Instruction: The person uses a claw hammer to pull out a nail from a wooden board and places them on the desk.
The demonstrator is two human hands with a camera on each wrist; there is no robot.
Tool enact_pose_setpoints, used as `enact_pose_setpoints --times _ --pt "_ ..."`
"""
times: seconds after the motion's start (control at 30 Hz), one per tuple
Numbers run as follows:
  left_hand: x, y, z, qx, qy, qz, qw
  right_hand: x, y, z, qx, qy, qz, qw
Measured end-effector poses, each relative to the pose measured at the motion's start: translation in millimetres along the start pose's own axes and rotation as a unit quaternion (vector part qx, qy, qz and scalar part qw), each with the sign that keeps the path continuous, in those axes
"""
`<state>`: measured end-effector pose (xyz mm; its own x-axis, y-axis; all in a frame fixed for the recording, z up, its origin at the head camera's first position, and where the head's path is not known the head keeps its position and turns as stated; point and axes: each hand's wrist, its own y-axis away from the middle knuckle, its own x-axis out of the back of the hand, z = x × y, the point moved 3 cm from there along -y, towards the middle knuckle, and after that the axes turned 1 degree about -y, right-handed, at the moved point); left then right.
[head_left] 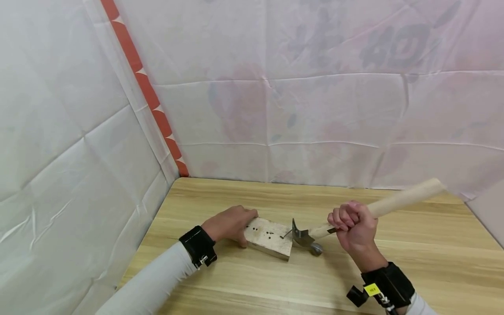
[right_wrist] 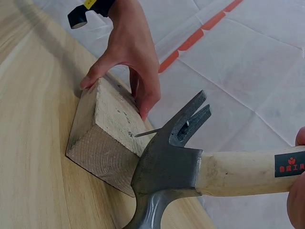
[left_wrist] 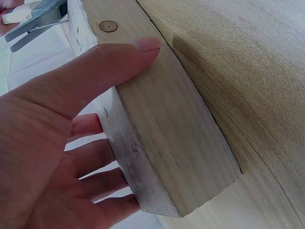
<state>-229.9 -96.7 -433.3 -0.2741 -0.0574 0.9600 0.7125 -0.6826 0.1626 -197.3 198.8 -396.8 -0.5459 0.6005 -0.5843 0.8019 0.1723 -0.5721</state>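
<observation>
My left hand (head_left: 231,224) grips the left end of a pale wooden block (head_left: 264,239) on the table. The left wrist view has its thumb on the block's side face and the fingers along another face. Several small dark holes dot the block's top. With my right hand (head_left: 356,225) I hold a claw hammer (head_left: 302,236) by its wooden handle, which slopes up to the right. The hammer's claw is at the block's right end, around a thin nail (right_wrist: 148,132). The nail slants toward a hole; whether its tip is still in the wood I cannot tell.
The wood-grain table (head_left: 236,284) reaches back to a white sheet wall (head_left: 220,113), with another sheet (head_left: 78,175) on the left. A red strip (head_left: 147,89) runs down their corner. Black cameras are strapped to both wrists.
</observation>
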Motion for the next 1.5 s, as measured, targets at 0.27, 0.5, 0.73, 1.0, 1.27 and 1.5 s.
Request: enact_pose_setpoints --times 0.27,0.5,0.73,1.0,1.27,1.5 --pt "-2.3 1.6 -1.4 -0.002 0.003 -0.001 1.0 3 -2.1 0 -0.022 0.005 0.008 0.9997" --pt "-2.1 -1.0 -4.5 -0.003 0.008 0.001 1.0 5 -8.8 -5 -0.058 0.05 0.059 0.9954" --pt "-1.9 -5.0 -7.1 0.0 0.003 0.0 1.0 5 -15.9 -9 -0.102 0.045 0.124 0.9861" --pt "-0.8 -8.2 -7.5 -0.001 0.002 -0.007 1.0 -12 -27.7 -16 -0.159 -0.068 0.126 0.9769" --pt "-1.3 -9.3 -6.4 -0.007 0.008 -0.004 0.9999 -33 -29.0 -23 -0.219 -0.119 0.129 0.9598" --pt "-3.6 -6.2 -8.2 -0.01 -0.003 0.009 0.9999 -46 -27.4 -27 -0.227 -0.12 0.125 0.9584"
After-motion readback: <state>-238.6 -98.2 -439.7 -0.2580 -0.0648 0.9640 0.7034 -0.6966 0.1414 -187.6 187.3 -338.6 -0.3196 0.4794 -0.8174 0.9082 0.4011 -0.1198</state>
